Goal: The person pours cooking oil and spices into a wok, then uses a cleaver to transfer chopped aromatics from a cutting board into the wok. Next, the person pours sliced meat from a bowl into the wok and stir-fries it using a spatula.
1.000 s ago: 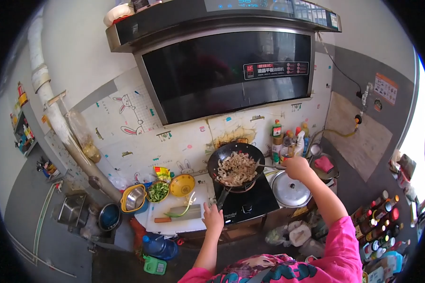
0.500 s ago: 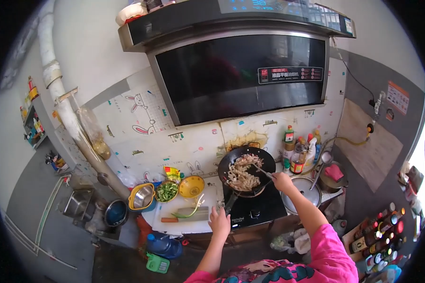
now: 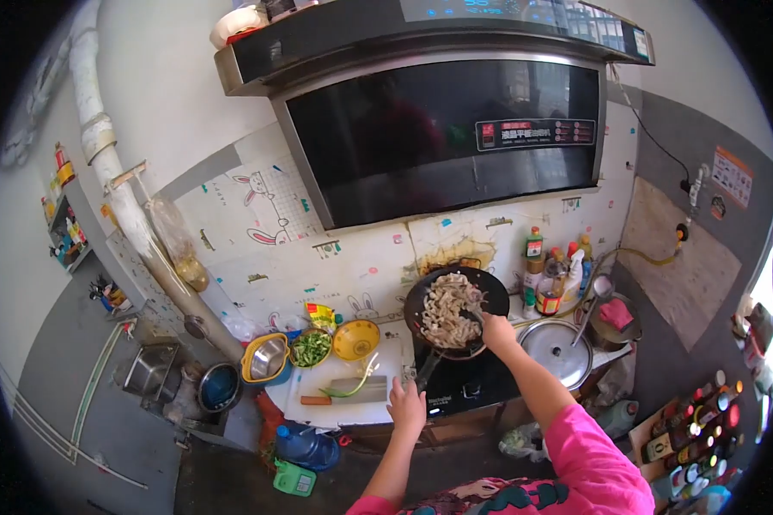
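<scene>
A black wok (image 3: pixel 496 292) sits on the cooktop (image 3: pixel 481 388), holding a heap of sliced, pale brown meat (image 3: pixel 449 311). My left hand (image 3: pixel 406 407) is at the end of the wok's dark handle (image 3: pixel 429 369), its fingers closed around it as far as I can see. Over the wok's right rim, my right hand (image 3: pixel 498 333) grips a spatula (image 3: pixel 476 315), whose blade is partly lost among the meat. Left of the handle, a cleaver (image 3: pixel 365 390) and a green onion stalk (image 3: pixel 350 392) lie on the white counter.
Behind the counter's left part stand a bowl of chopped greens (image 3: pixel 310 348), a yellow strainer (image 3: pixel 356 340) and a yellow-rimmed basin (image 3: pixel 247 365). To the right are a lidded pan (image 3: pixel 554 348), sauce bottles (image 3: pixel 551 287) and a pot with a pink cloth (image 3: pixel 615 314). A range hood (image 3: pixel 442 142) hangs above.
My right hand has moved left toward the wok with the spatula, and the meat has shifted into a more central heap. The left hand stays at the handle. The view has shifted slightly.
</scene>
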Motion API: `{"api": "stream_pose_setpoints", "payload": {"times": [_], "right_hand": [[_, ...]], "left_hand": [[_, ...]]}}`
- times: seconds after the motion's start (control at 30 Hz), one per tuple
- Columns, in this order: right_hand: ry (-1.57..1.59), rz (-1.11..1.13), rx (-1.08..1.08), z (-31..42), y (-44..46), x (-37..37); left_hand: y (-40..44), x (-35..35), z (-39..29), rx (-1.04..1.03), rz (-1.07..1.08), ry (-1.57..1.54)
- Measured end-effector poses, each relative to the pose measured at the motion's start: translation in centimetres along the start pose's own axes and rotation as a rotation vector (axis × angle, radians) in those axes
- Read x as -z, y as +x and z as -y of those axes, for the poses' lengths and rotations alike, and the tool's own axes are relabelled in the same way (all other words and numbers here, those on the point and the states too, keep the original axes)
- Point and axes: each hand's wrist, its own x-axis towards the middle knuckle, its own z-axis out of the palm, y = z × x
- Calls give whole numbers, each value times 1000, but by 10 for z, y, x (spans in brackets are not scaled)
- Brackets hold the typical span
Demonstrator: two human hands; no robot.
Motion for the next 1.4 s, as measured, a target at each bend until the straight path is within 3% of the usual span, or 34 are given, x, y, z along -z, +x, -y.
{"api": "stream_pose_setpoints", "payload": {"times": [0.13, 0.2, 0.3, 0.6, 0.77, 0.9, 1.03, 1.1, 1.4], "right_hand": [[-99, 195, -5, -1, -18, -9], [-22, 80, 43, 3, -42, 7], [-52, 128, 77, -14, -53, 12], [-171, 186, 143, -43, -74, 109], [-264, 206, 104, -24, -90, 180], [-289, 411, 181, -24, -83, 154], [-96, 326, 154, -23, -89, 87], [189, 60, 130, -23, -89, 60], [170, -130, 86, -16, -22, 21]], "left_hand": [[0, -4, -1, 37, 14, -33], [1, -5, -1, 40, 8, -31], [0, -5, -1, 54, 46, -41], [1, -1, -1, 20, 26, -37], [3, -5, 2, -29, 8, -17], [4, 0, -1, -4, 38, -16], [2, -2, 2, -5, 21, -46], [2, -2, 3, -19, 0, -55], [3, 2, -2, 24, 51, -42]]}}
